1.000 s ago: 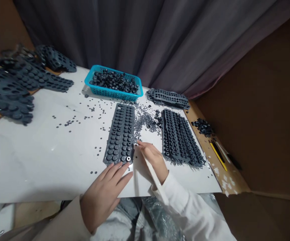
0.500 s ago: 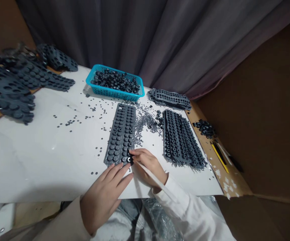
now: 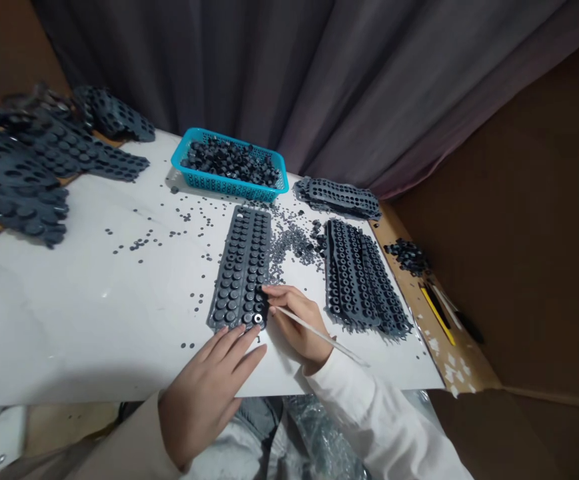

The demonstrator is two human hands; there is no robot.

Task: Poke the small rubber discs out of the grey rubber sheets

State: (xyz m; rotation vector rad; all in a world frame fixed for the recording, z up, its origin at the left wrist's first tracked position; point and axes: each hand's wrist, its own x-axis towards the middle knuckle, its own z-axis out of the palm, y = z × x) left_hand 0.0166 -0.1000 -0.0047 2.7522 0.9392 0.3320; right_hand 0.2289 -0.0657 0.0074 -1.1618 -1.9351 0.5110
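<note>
A dark grey rubber sheet [image 3: 239, 267] with rows of round studs lies lengthwise in front of me on the white table. My left hand [image 3: 214, 380] rests with fingers spread, its fingertips on the sheet's near edge. At the sheet's lower right, my right hand [image 3: 297, 327] pinches a thin white stick [image 3: 324, 338] whose back end points down to the right. The stick's tip is hidden by the fingers. One stud near the corner shows a white ring [image 3: 258, 319].
A blue basket [image 3: 229, 183] of small dark pieces stands behind the sheet. Stacked sheets [image 3: 364, 277] lie right, others [image 3: 337, 197] behind them. Perforated sheets [image 3: 69, 150] are heaped left. Tiny discs [image 3: 294, 243] are scattered about. A yellow tool [image 3: 438, 313] lies at the right edge.
My right hand has moved slightly up along the sheet's right side, and the stick now lies flatter. The white-ringed stud shows more fully. My left hand has stayed put.
</note>
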